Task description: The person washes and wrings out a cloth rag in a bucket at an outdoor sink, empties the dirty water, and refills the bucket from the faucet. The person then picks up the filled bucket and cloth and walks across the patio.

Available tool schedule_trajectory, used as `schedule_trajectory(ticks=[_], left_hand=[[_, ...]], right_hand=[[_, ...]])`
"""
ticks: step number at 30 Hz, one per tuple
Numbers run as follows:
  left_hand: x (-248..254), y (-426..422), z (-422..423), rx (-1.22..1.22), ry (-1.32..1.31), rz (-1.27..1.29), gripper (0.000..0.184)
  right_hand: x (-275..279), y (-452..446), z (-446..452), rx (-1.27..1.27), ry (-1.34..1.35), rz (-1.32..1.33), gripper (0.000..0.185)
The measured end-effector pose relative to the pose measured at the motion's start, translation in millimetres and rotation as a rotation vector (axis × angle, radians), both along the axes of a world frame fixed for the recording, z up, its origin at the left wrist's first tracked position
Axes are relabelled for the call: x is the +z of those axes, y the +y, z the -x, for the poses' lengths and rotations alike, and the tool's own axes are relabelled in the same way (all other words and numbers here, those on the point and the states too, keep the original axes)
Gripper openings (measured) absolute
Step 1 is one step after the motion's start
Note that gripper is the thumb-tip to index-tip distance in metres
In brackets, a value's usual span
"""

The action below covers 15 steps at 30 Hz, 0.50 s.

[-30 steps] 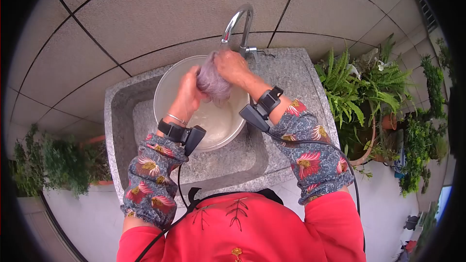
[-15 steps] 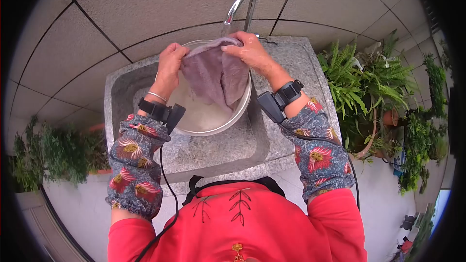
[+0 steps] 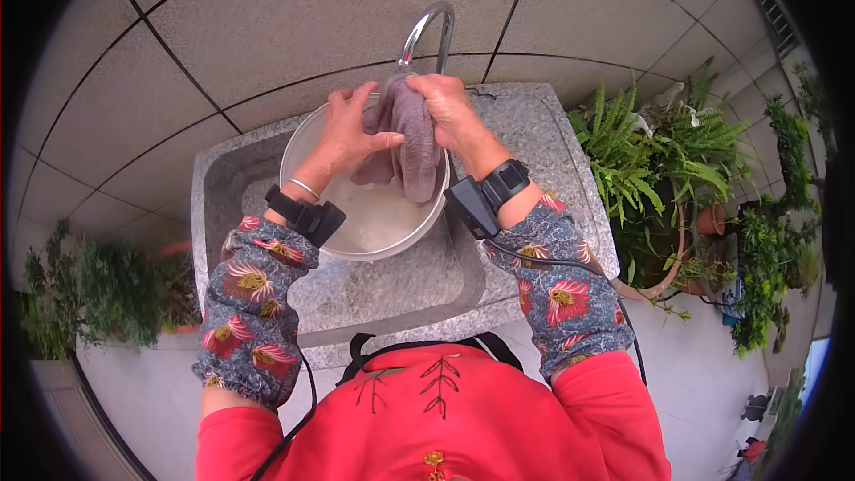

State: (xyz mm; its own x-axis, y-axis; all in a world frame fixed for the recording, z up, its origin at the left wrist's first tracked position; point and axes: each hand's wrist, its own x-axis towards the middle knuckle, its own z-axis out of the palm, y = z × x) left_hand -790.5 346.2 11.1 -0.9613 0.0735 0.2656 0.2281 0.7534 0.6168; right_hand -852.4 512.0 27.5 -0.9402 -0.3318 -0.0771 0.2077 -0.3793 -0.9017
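A wet purple-grey cloth (image 3: 415,156) hangs bunched from my right hand (image 3: 450,111), whose fingers are closed on its top under the faucet spout. My left hand (image 3: 343,135) is beside the cloth, its thumb and fingers spread apart; the thumb reaches towards the cloth's left side, and I cannot tell whether it touches. Below both hands is a round white basin (image 3: 378,245) with cloudy water in it. The cloth's lower end hangs over the basin. The chrome faucet (image 3: 445,22) arches just beyond my hands.
The basin stands in a grey stone sink (image 3: 392,303) with a ledge (image 3: 543,151) on its right. A tiled wall (image 3: 338,18) rises behind. Potted ferns (image 3: 659,151) are on the right, other plants (image 3: 116,285) on the left. A black cable (image 3: 307,374) runs down from my left wrist.
The cloth was spread between both hands; my left hand has let go and opened. The cloth now hangs bunched from my right hand, closer under the spout.
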Motion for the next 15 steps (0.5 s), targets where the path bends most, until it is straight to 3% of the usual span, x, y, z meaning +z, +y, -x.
schedule_trajectory(ticks=[2,8,11,15], left_hand=[[-1,17,-5,-0.007,-0.041,-0.084,0.1],[-19,25,-1,-0.037,-0.213,-0.228,0.046],[-1,23,-13,-0.025,-0.085,0.032,0.029],[-6,-9,-3,0.019,0.0,0.06,0.028]], right_hand=[[7,-5,-6,-0.014,-0.045,0.068,0.016],[7,-5,1,0.014,-0.041,0.14,0.017],[0,9,8,0.046,-0.034,0.076,0.022],[-11,24,16,-0.098,-0.079,-0.06,0.024]])
